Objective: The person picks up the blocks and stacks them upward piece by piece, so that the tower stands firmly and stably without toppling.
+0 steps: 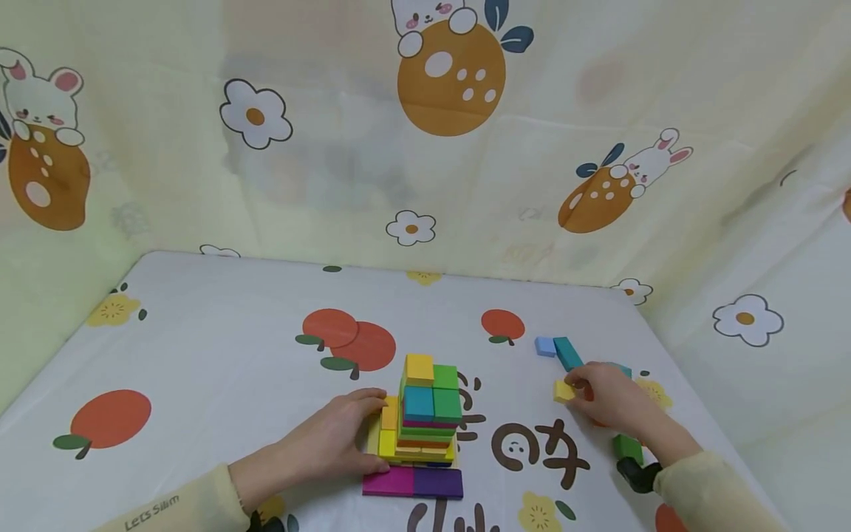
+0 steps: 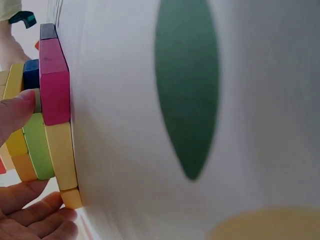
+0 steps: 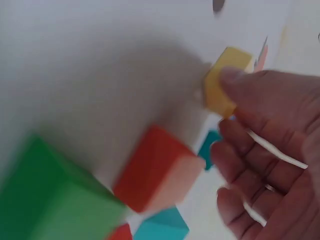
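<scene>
A stepped tower of coloured building blocks [image 1: 419, 405] stands on the cloth-covered table. My left hand [image 1: 335, 436] holds its lower left side, thumb at the near end and fingers at the far end. In the left wrist view the thumb [image 2: 20, 107] lies over the layers above a magenta block [image 2: 55, 95], and the fingers reach a light green block [image 2: 39, 145]. Off to the right, my right hand [image 1: 608, 399] pinches a small yellow block [image 1: 564, 391] between thumb and fingers. The right wrist view shows this yellow block [image 3: 216, 92] tilted close over the cloth.
Loose blocks lie about the right hand: a light blue one [image 1: 545, 346], a teal one [image 1: 568, 354], a green one [image 1: 628, 448] and a red one [image 3: 157, 170]. Flat magenta [image 1: 388, 482] and purple [image 1: 439, 483] blocks form the tower's front edge. A printed curtain [image 1: 332, 185] hangs behind.
</scene>
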Demonstrator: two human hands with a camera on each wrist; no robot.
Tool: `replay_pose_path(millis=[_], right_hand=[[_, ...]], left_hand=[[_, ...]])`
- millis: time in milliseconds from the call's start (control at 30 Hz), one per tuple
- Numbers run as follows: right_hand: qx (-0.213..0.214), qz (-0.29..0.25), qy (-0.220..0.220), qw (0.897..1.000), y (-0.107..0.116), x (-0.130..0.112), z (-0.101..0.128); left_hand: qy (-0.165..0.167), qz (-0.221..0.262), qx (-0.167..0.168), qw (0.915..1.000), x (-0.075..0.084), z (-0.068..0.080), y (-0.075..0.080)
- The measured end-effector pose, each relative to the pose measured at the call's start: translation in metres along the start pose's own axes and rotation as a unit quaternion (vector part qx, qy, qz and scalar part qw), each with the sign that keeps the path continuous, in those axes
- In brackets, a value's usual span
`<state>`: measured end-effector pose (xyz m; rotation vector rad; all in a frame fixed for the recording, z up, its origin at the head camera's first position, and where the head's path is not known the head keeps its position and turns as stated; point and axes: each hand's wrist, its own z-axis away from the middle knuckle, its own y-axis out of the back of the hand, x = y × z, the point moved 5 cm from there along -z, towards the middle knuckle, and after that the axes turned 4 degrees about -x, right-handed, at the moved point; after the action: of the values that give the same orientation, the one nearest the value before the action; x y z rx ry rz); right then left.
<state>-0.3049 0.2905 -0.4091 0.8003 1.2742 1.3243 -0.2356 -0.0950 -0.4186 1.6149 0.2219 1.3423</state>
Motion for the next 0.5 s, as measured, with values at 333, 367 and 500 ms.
replay_pose_path(millis=[333, 367, 500], right_hand=[[-0.005, -0.069, 0.02, 0.997, -0.013, -0.021, 0.016], [-0.004, -0.068, 0.02, 0.997, -0.013, -0.021, 0.017], [-0.005, -0.07, 0.012, 0.997, -0.014, -0.018, 0.016]], left_hand=[[0.003, 0.001, 0.0, 1.0, 0.0, 0.0, 0.0], [0.003, 0.003, 0.0, 1.0, 0.0, 0.0, 0.0], [0.0, 0.004, 0.0, 1.0, 0.001, 0.0, 0.0]])
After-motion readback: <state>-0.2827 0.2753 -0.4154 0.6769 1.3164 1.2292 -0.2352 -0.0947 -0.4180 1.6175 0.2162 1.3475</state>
